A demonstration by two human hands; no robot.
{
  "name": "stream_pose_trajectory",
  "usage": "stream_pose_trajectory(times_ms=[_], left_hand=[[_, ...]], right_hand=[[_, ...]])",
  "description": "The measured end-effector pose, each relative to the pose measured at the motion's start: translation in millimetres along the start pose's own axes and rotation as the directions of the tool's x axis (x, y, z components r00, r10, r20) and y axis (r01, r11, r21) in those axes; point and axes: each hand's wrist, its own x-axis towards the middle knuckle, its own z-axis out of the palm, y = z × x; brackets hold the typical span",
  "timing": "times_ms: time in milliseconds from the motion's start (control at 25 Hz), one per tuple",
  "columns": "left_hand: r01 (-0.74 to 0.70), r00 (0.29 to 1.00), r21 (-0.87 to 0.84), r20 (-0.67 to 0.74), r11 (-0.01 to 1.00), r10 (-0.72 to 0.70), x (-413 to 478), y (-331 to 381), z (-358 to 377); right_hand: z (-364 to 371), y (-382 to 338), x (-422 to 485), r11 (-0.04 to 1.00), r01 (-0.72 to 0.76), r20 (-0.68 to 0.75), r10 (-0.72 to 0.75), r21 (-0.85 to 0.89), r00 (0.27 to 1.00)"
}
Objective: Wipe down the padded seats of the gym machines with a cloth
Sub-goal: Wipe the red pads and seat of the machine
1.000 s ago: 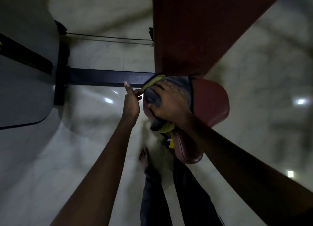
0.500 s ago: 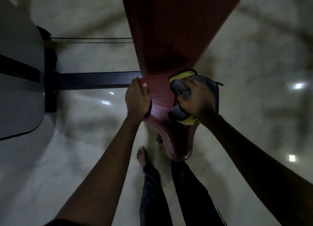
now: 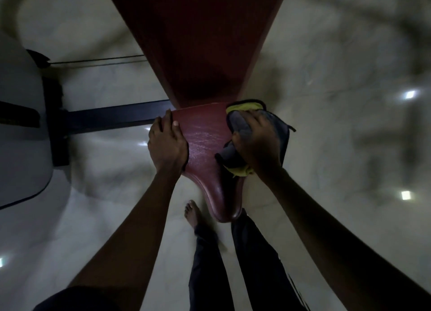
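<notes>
A dark red padded seat (image 3: 205,143) narrows toward me, below a long red back pad (image 3: 198,42). My left hand (image 3: 166,143) grips the seat's left edge, thumb on top. A grey and yellow cloth (image 3: 242,122) covers the seat's right side. My right hand (image 3: 256,140) presses down on the cloth, fingers curled over its bunched folds.
A black steel beam (image 3: 112,119) runs left from under the seat to a grey machine housing (image 3: 21,124), with thin cables (image 3: 98,60) above it. Glossy pale marble floor (image 3: 338,147) surrounds the machine. My bare foot (image 3: 192,211) and dark trouser legs stand beside the seat's tip.
My right hand carried the cloth from the seat's left side to its right edge. My left hand went from pointing beside the seat to gripping its left edge.
</notes>
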Motion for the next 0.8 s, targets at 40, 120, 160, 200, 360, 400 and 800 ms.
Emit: stream_pose_trajectory(times_ms=[40, 120, 160, 200, 360, 400, 800], left_hand=[[0.001, 1.000, -0.003, -0.003, 1.000, -0.001, 0.9, -0.9, 0.0], [0.011, 1.000, -0.007, 0.003, 1.000, -0.011, 0.4, -0.3, 0.9], [0.020, 1.000, -0.008, 0.003, 1.000, -0.020, 0.2, -0.7, 1.3], [0.028, 1.000, -0.010, 0.001, 1.000, -0.028, -0.3, -0.6, 1.5], [0.016, 1.000, -0.030, -0.006, 0.999, -0.016, -0.6, 0.1, 1.1], [0.015, 1.000, -0.035, -0.018, 0.999, -0.015, 0.3, -0.2, 1.6], [-0.039, 0.993, -0.218, 0.099, 0.975, 0.061, -0.9, -19.0, -0.5]], right_hand=[[-1.0, -1.6, 4.8, 0.999, -0.014, 0.001, 0.014, 0.038, 1.000], [-13.4, -11.1, 31.8, 0.986, -0.093, 0.030, 0.089, 0.141, 0.996], [-18.4, -15.5, 47.4, 0.976, -0.130, 0.072, 0.119, 0.174, 0.990], [-23.1, -17.7, 58.6, 0.967, -0.158, 0.116, 0.136, 0.200, 0.984], [-32.5, -6.5, 32.1, 0.952, -0.193, 0.029, 0.192, 0.238, 0.981], [-31.6, -3.9, 15.8, 0.967, -0.178, -0.049, 0.190, 0.182, 0.981], [-47.5, 4.1, 6.5, 0.800, -0.521, 0.180, 0.489, 0.298, 0.853]])
